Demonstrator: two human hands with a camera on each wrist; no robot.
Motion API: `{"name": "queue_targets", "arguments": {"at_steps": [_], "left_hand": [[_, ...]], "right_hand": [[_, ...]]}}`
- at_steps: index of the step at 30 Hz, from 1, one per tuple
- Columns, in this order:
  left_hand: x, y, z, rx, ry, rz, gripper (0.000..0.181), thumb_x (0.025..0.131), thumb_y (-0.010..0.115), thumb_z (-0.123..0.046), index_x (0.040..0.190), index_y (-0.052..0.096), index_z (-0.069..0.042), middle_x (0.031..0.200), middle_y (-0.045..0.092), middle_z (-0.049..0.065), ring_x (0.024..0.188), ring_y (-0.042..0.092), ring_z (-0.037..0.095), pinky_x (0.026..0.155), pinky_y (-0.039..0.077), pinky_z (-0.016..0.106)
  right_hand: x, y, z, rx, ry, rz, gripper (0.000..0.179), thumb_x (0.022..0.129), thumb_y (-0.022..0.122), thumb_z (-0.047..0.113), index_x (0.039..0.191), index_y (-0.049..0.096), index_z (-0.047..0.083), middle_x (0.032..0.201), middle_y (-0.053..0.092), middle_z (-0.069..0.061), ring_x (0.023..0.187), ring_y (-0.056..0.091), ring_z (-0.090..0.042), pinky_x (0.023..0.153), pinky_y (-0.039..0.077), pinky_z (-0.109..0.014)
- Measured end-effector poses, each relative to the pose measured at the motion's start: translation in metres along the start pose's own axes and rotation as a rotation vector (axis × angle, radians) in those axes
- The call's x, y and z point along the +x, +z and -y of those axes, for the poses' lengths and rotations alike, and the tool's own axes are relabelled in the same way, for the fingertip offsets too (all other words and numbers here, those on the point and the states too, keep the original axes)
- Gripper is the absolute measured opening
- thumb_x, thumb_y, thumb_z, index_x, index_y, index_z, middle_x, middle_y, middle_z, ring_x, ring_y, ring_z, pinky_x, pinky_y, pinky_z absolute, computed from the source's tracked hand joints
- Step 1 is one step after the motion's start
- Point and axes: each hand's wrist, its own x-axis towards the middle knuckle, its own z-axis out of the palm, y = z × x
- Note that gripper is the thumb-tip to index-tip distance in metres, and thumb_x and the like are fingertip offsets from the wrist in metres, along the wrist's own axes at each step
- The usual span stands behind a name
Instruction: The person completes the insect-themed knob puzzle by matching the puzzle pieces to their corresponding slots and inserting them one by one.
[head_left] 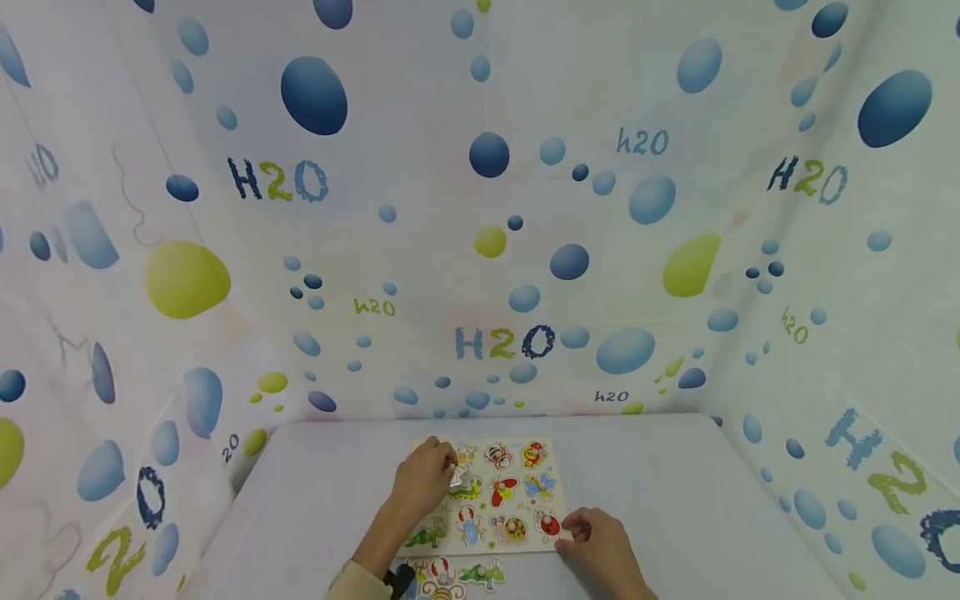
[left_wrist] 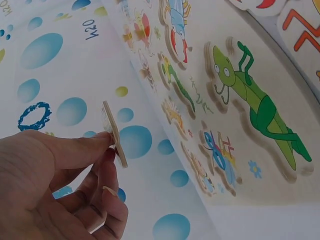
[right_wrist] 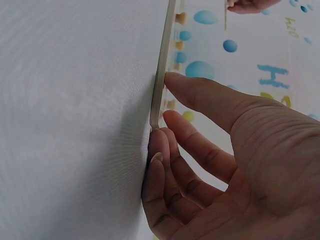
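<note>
My left hand [head_left: 426,477] is raised over the left part of a wooden insect puzzle board [head_left: 480,547]. Between its thumb and fingertips it pinches a thin wooden puzzle piece [left_wrist: 116,134], seen nearly edge-on in the left wrist view, so its picture cannot be made out. At the board's near right corner, by the ladybug [head_left: 550,523], my right hand [head_left: 603,550] holds the edge with thumb and curled fingers. In the right wrist view the board's edge [right_wrist: 161,85] meets the thumb and fingertips. A green grasshopper picture [left_wrist: 260,102] lies in a recess of the board.
Loose puzzle pieces lie in front of the board, among them a grasshopper piece [head_left: 482,573] and a bee piece [head_left: 442,590], partly beside a dark band on the left wrist. The white table [head_left: 660,475] is enclosed by bubble-printed curtains [head_left: 420,250].
</note>
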Motion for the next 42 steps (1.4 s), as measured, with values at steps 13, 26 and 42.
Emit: {"name": "queue_targets", "arguments": {"at_steps": [13,26,42], "left_hand": [[0.008,0.005,0.004,-0.017,-0.031,0.042,0.005,0.095,0.076,-0.01,0.095,0.073,-0.006,0.091,0.058,-0.001,0.076,0.059,0.014,0.065,0.052,0.033],[0.022,0.024,0.008,-0.027,-0.091,0.079,0.005,0.094,0.076,-0.01,0.095,0.074,-0.006,0.09,0.059,-0.001,0.078,0.059,0.015,0.069,0.053,0.037],[0.032,0.039,0.022,-0.027,-0.117,0.106,0.005,0.093,0.077,-0.01,0.093,0.073,-0.007,0.087,0.057,-0.001,0.074,0.052,0.012,0.066,0.05,0.036]], "right_hand": [[0.0,-0.004,0.001,0.024,-0.04,0.009,0.027,0.074,0.094,0.018,0.09,0.073,0.012,0.083,0.06,0.003,0.074,0.056,-0.011,0.064,0.046,-0.024],[0.001,-0.003,0.0,0.028,-0.04,0.0,0.028,0.074,0.095,0.019,0.091,0.073,0.013,0.083,0.061,0.004,0.074,0.056,-0.01,0.065,0.047,-0.024],[0.001,-0.003,0.002,0.052,-0.035,0.005,0.027,0.075,0.094,0.017,0.09,0.073,0.012,0.082,0.06,0.003,0.074,0.056,-0.011,0.064,0.047,-0.023]]}}
